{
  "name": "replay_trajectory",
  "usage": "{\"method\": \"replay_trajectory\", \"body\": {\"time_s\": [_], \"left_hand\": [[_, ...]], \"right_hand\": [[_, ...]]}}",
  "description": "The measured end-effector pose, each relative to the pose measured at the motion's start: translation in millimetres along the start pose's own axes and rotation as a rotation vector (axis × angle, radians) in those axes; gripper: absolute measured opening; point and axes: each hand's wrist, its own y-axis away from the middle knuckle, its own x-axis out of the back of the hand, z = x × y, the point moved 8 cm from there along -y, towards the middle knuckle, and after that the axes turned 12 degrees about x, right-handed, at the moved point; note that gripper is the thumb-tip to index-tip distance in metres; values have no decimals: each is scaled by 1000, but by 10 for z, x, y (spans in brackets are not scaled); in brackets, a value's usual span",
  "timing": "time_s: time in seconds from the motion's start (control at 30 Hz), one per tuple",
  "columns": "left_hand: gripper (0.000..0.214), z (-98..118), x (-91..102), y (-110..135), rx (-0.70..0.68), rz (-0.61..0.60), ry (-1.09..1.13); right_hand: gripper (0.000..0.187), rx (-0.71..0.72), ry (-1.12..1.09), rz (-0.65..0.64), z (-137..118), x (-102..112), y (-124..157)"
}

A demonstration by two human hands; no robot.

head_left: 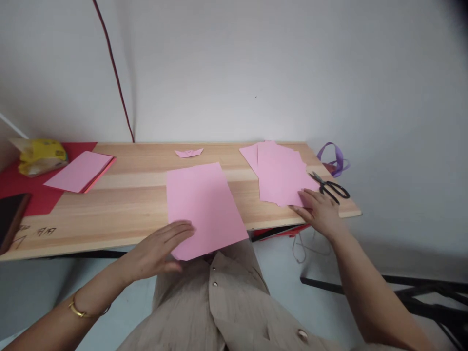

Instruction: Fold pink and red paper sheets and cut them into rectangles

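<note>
Pink sheet [204,204]: flat on the wooden table [135,200], straight in front of the seated person, its near edge reaching out past the table's near edge and over the lap.
Left hand [163,248]: fingers together and laid over the sheet's near left part, thumb standing apart from them just off the corner; from where I stand, nothing is pinched between them.
Right hand [318,209]: fingertips on the near right corner of the pink pile [281,173], thumb by its near edge; I cannot tell whether any paper is gripped.
Pile: several loose pink sheets, unevenly overlapped, on the right of the table, apart from the single sheet.
Scissors [322,184]: just beyond the right hand, black handles toward the table's right edge, blades pointing at the pile.
Folded pink piece [189,153]: small, near the wall, beyond the single sheet.
Purple ribbon [339,158]: looped at the table's far right edge.
Left end: a small paper stack [78,170], pink on top with red beneath, beside a yellow packet [46,155]; red paper [44,202] spreads under them, and a dark object [12,219] sits nearer.
Wrist: a gold-coloured bracelet [78,312] on the left arm.
</note>
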Motion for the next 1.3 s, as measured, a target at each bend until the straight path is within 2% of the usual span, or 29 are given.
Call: {"method": "replay_trajectory", "body": {"time_s": [0.1,0.2,0.3,0.37,0.43,0.53,0.6,0.67,0.8,0.9,1.0,1.1,1.3], "left_hand": [[60,-10,-19,18,-5,12,-55],[62,26,3,7,-35,31,-48],[53,87,61,-7,-89,64,53],[46,108,113,-11,-82,100,141],[42,124,157,-4,-36,129,218],[39,178,185,38,71,115,330],[43,227,203,79,153,96,400],[48,219,249,111,280,113,464],[57,-23,358,103,621,195,700],[56,-294,409,11,788,273,865],[61,-554,371,-102,860,284,965],[64,-714,298,-191,877,202,950],[65,-697,410,-355,863,103,751]], "right_hand": [[63,177,-58,-74,-421,49,-177],[78,420,-159,-280,-1027,-90,-259],[86,547,-244,-337,-1500,-226,-328],[75,606,-331,-319,-1718,-285,-383],[53,655,-441,-297,-1858,-299,-427],[26,682,-647,-284,-1944,-225,-454],[23,634,-782,-267,-1929,-144,-459],[24,510,-879,-252,-1866,-108,-460],[27,177,-931,-230,-1684,-211,-443],[29,58,-905,-211,-1643,-295,-485],[35,12,-827,-175,-1662,-293,-604],[35,5,-753,-151,-1702,-245,-742],[34,37,-588,-193,-1746,-324,-984]]}}
